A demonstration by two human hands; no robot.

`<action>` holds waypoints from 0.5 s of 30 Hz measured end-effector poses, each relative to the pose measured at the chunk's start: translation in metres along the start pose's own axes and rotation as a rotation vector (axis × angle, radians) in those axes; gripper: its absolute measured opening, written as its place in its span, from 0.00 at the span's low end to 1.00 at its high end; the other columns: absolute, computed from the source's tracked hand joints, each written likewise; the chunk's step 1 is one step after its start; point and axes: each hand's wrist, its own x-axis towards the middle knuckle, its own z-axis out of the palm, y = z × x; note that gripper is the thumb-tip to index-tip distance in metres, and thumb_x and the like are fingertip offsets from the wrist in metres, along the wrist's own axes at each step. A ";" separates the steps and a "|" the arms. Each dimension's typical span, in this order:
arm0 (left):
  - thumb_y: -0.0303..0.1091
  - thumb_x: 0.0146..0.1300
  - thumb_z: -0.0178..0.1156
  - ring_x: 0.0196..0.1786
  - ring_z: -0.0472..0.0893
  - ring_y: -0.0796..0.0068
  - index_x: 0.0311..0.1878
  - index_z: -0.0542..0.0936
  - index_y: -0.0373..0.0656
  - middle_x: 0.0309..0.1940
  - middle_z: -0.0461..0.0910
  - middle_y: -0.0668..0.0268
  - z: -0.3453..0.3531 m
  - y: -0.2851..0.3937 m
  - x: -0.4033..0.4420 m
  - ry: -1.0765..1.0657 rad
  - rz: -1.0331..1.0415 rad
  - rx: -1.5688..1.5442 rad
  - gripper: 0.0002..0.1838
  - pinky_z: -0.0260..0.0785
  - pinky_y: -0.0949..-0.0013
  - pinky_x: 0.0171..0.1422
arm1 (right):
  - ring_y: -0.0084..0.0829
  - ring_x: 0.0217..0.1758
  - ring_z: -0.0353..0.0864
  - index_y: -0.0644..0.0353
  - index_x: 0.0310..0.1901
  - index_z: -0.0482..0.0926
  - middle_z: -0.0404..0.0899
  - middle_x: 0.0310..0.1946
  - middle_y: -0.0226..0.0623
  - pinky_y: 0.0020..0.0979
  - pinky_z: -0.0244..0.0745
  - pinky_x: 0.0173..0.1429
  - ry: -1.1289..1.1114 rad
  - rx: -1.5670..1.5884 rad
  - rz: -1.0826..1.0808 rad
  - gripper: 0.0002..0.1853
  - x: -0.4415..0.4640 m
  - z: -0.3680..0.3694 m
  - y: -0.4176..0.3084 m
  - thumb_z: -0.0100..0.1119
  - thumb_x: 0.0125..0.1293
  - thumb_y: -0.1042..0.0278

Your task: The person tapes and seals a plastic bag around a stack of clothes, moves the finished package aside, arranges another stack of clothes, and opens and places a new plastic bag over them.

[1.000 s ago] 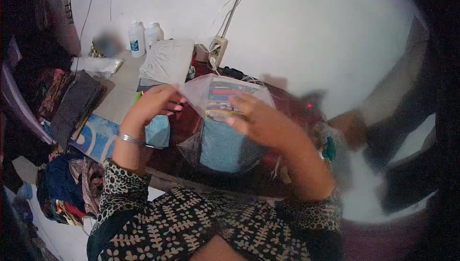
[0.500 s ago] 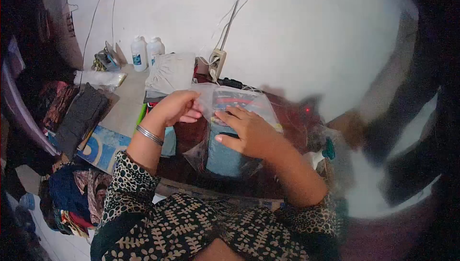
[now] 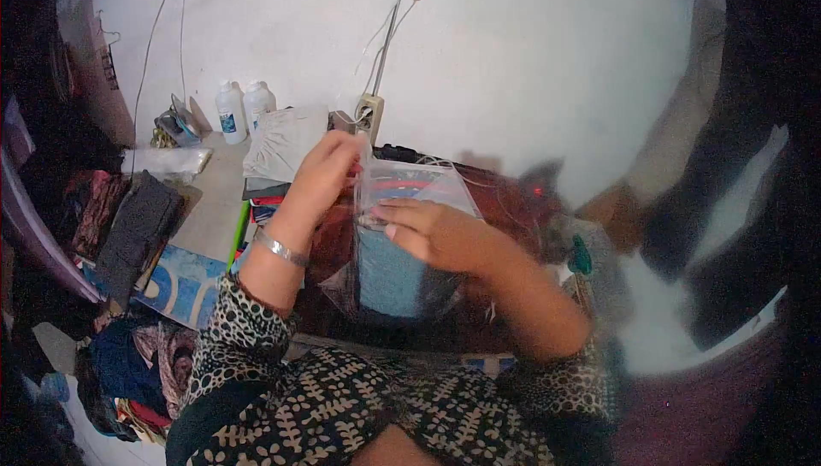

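Note:
A clear plastic bag (image 3: 445,188) with folded cloth inside lies on the dark red-brown tabletop (image 3: 505,192). Through the plastic shows a blue folded cloth (image 3: 389,282) at the near end, with red and dark layers towards the far end. My left hand (image 3: 329,171) is closed on the bag's far left edge and pulls the film up; its fingertips are partly hidden. Across the middle of the bag rests my right hand (image 3: 440,231), palm down with fingers stretched out, pressing on the plastic.
Left of the bag are a pale folded cloth (image 3: 278,145) on a stack and two white bottles (image 3: 229,114). An iron (image 3: 180,126) stands farther left, near dark folded clothes (image 3: 141,222). Behind is a power strip (image 3: 369,115) with cords.
My left hand has moved away from me, drawing the bag's edge up with it. My right hand stays on the bag, its fingers lying flatter. The view has shifted slightly.

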 end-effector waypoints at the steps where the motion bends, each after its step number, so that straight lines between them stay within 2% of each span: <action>1: 0.42 0.67 0.50 0.36 0.74 0.76 0.41 0.75 0.40 0.35 0.75 0.67 -0.001 -0.006 -0.005 0.000 0.002 0.004 0.14 0.69 0.72 0.40 | 0.47 0.64 0.69 0.62 0.59 0.71 0.70 0.60 0.51 0.40 0.61 0.69 -0.031 0.124 -0.010 0.21 0.002 -0.007 0.005 0.48 0.67 0.64; 3: 0.47 0.69 0.47 0.49 0.73 0.72 0.53 0.70 0.42 0.49 0.73 0.61 -0.006 -0.030 -0.012 0.286 0.034 -0.213 0.19 0.65 0.68 0.56 | 0.46 0.65 0.68 0.62 0.59 0.72 0.70 0.60 0.51 0.38 0.60 0.70 -0.042 0.081 -0.022 0.21 0.011 -0.016 0.023 0.47 0.67 0.65; 4: 0.47 0.69 0.47 0.49 0.73 0.72 0.53 0.70 0.42 0.49 0.73 0.61 -0.007 -0.046 -0.013 0.286 0.039 -0.211 0.19 0.65 0.68 0.56 | 0.46 0.65 0.68 0.62 0.59 0.72 0.70 0.61 0.50 0.36 0.59 0.71 -0.059 0.040 -0.030 0.21 0.017 -0.018 0.031 0.47 0.66 0.66; 5: 0.47 0.71 0.45 0.53 0.72 0.71 0.56 0.69 0.40 0.52 0.73 0.60 -0.009 -0.064 -0.014 0.210 0.052 -0.359 0.21 0.65 0.67 0.60 | 0.46 0.65 0.68 0.62 0.59 0.72 0.70 0.61 0.50 0.36 0.59 0.71 -0.058 0.039 -0.033 0.21 0.025 -0.020 0.037 0.47 0.66 0.66; 6: 0.47 0.72 0.43 0.57 0.72 0.70 0.59 0.68 0.39 0.55 0.72 0.59 -0.009 -0.069 -0.019 0.132 0.064 -0.507 0.23 0.64 0.65 0.64 | 0.45 0.66 0.68 0.62 0.60 0.71 0.69 0.61 0.51 0.36 0.59 0.71 -0.160 0.004 0.024 0.22 0.032 -0.020 0.041 0.47 0.66 0.66; 7: 0.46 0.73 0.40 0.61 0.71 0.66 0.62 0.66 0.35 0.58 0.71 0.57 -0.002 -0.075 -0.017 0.072 0.067 -0.531 0.25 0.61 0.63 0.67 | 0.45 0.66 0.67 0.62 0.60 0.71 0.68 0.62 0.51 0.36 0.59 0.71 -0.264 -0.024 0.072 0.22 0.039 -0.021 0.054 0.46 0.65 0.66; 8: 0.46 0.73 0.40 0.61 0.71 0.66 0.62 0.66 0.35 0.58 0.71 0.57 -0.001 -0.080 -0.019 0.074 0.071 -0.532 0.25 0.61 0.63 0.67 | 0.45 0.66 0.67 0.62 0.60 0.71 0.68 0.62 0.51 0.36 0.59 0.71 -0.265 -0.027 0.069 0.22 0.046 -0.019 0.058 0.46 0.65 0.66; 10: 0.45 0.73 0.40 0.60 0.72 0.65 0.61 0.67 0.34 0.56 0.72 0.56 0.003 -0.070 -0.024 0.007 -0.038 -0.791 0.24 0.62 0.62 0.66 | 0.46 0.66 0.66 0.62 0.61 0.69 0.67 0.63 0.51 0.37 0.59 0.71 -0.314 -0.065 0.070 0.23 0.061 -0.015 0.062 0.47 0.66 0.63; 13: 0.43 0.73 0.41 0.58 0.73 0.62 0.58 0.69 0.34 0.54 0.74 0.56 0.001 -0.062 -0.024 0.013 -0.072 -0.654 0.22 0.63 0.61 0.65 | 0.47 0.66 0.66 0.62 0.63 0.67 0.68 0.62 0.51 0.38 0.58 0.71 -0.279 -0.169 0.061 0.25 0.072 -0.012 0.062 0.46 0.67 0.60; 15: 0.41 0.72 0.41 0.57 0.74 0.62 0.56 0.70 0.34 0.53 0.75 0.56 -0.001 -0.051 -0.024 0.023 -0.125 -0.686 0.20 0.64 0.61 0.64 | 0.47 0.67 0.65 0.62 0.63 0.66 0.67 0.62 0.52 0.38 0.58 0.71 -0.302 -0.175 0.071 0.25 0.079 -0.010 0.060 0.46 0.68 0.59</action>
